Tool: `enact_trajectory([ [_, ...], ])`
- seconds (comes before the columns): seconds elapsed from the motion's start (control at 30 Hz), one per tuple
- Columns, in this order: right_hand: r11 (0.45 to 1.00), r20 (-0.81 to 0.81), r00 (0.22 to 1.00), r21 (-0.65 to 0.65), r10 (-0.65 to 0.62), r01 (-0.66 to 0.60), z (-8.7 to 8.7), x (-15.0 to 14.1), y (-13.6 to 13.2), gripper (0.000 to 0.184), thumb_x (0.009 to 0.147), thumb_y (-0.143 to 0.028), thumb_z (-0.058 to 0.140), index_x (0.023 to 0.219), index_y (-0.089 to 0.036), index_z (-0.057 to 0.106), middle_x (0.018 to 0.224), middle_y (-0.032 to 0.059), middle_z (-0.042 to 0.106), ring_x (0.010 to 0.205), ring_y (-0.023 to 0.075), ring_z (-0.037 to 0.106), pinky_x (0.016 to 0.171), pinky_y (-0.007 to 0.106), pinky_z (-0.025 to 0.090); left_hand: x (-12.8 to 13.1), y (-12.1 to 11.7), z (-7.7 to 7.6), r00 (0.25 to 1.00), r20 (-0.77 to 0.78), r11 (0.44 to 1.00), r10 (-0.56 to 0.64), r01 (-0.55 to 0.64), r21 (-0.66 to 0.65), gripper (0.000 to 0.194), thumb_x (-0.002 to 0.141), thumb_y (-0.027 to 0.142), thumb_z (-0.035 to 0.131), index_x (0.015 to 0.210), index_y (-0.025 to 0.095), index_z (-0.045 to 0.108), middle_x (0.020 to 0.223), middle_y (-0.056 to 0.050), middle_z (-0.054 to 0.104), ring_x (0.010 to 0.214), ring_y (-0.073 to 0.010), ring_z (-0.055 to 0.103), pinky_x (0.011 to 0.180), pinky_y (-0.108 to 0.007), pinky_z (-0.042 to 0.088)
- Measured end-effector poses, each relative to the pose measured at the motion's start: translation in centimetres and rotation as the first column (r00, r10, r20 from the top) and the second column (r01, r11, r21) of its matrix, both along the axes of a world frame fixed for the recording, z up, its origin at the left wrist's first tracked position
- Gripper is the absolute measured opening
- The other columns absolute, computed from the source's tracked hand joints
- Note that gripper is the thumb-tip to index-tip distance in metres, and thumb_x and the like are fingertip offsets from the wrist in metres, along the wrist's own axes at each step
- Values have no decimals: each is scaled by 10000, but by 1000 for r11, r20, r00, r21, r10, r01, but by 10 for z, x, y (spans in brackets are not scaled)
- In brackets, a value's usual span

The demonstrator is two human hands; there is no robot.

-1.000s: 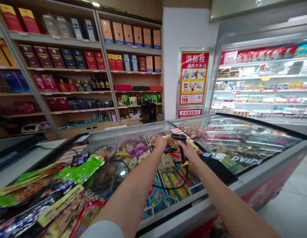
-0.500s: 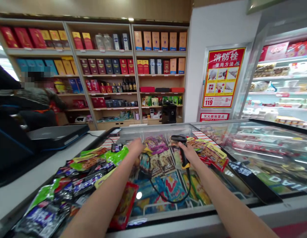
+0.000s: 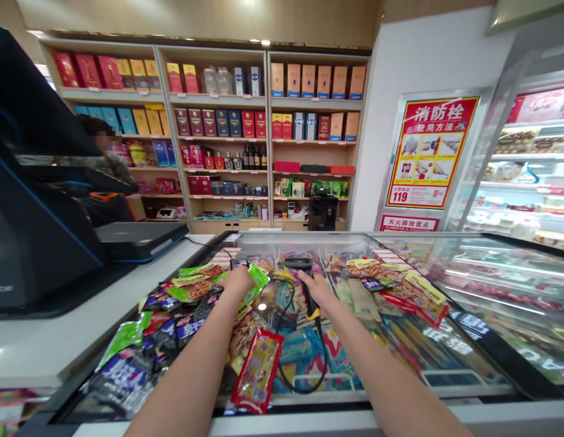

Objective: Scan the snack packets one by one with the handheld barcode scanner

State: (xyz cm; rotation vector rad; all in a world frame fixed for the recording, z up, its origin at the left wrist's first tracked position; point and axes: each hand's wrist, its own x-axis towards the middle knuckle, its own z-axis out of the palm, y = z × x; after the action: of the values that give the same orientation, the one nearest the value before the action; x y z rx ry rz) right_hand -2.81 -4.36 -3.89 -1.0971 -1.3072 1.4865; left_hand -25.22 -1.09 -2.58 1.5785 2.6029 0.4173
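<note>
In my right hand (image 3: 319, 290) is a black and yellow handheld barcode scanner (image 3: 310, 291), held upright by its handle with its head toward the left. A black cable (image 3: 322, 358) loops down from the handle over the glass. My left hand (image 3: 237, 281) lies on a bright green snack packet (image 3: 258, 280) at the right edge of a packet pile; its fingers are hidden, so a grip cannot be made out. Dark packets with purple print (image 3: 127, 370) are heaped left of my left forearm. A red-edged snack packet (image 3: 258, 370) lies between my forearms.
The packets rest on a glass-topped chest freezer (image 3: 322, 408) with bagged goods inside. More snack packets (image 3: 413, 285) lie to the right. At left, a counter (image 3: 31, 346) bears a black till (image 3: 40, 243). A person (image 3: 104, 176) stands behind it, before shelves of boxes (image 3: 222, 121).
My view has turned left. My left hand has moved left onto the green packet. The scanner in my right hand has moved left, and the red-edged packet is less covered by my arm.
</note>
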Motion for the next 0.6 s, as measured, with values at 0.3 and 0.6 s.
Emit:
enact_trajectory([
  [0.3,996,35,995,13,88,-89,-6,14,-13,382,755,-548,604,815,-205,446,530,-73,519,360,83,462,348,215,409,10,-8,7,975,91,947,-202,171,271,174,790,237,566,913,232,688,950,-77,726,926,-221,656,753,-276,457],
  [0.6,935,128,931,50,343,-351,-3,16,-26,406,722,-546,649,804,-204,445,569,-65,545,393,77,480,375,209,418,7,-12,6,987,126,934,-104,54,354,260,872,312,477,1004,240,688,995,-62,720,934,-220,647,736,-272,444],
])
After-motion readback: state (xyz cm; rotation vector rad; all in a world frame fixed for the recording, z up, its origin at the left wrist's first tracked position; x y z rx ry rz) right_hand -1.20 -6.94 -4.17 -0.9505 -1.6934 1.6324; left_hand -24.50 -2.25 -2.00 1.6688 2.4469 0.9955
